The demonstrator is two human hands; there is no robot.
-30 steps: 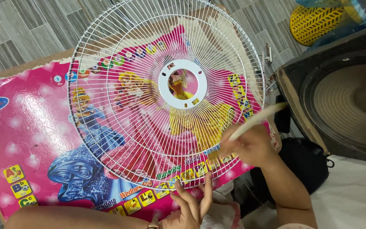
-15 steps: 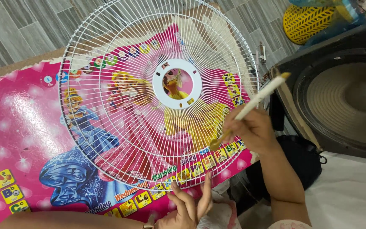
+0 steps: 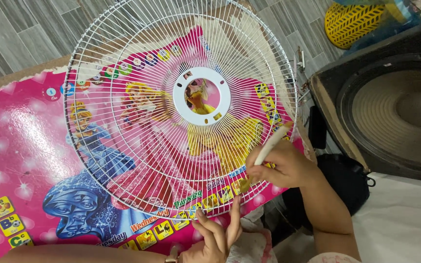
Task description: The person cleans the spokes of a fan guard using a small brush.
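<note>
A round white wire fan guard [image 3: 123, 160] lies over a pink picture poster [image 3: 20, 146] on the floor. My right hand [image 3: 281, 165] grips a paintbrush with a pale handle [image 3: 270, 146]; its yellowish bristle tip [image 3: 245, 184] rests on the guard's wires at the lower right rim. My left hand [image 3: 215, 236] steadies the guard's near rim, fingers straight and pressed against the wires. The guard's white centre ring [image 3: 179, 104] has a hole through which the poster shows.
A large black speaker box with a grey cone [image 3: 395, 112] stands at right. A black bag [image 3: 347, 185] lies below it beside white cloth [image 3: 405, 229]. A yellow perforated basket [image 3: 352, 22] sits at the top right. Grey floor tiles [image 3: 20, 34] surround the poster.
My right hand moved the brush down along the guard's lower right rim, and the handle tilted lower. The left hand stayed on the near rim.
</note>
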